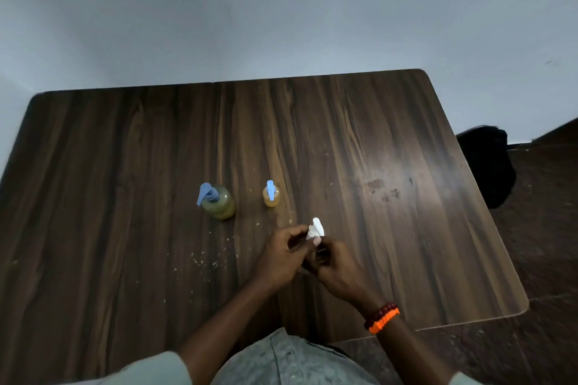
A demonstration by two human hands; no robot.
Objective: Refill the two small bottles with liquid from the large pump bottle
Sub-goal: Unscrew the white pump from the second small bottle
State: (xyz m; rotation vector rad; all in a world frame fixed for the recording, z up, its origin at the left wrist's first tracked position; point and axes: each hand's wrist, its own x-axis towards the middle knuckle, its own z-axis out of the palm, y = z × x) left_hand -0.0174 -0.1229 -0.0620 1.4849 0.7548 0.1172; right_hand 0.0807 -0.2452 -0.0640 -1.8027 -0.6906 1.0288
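The large pump bottle (219, 201) with a blue pump and yellow-green liquid stands upright near the table's middle. To its right stands a small bottle (271, 194) with a blue pump and amber liquid. Nearer to me, both hands meet around a second small bottle whose white pump top (316, 227) sticks up above the fingers; its body is hidden. My left hand (283, 255) curls round it from the left. My right hand (333, 262) holds it from the right, thumb just below the white top.
The dark wooden table (125, 166) runs up to a pale wall at the back. Crumbs are scattered left of my hands and stains mark the right side. A black bag (488, 162) sits on the floor beyond the right edge.
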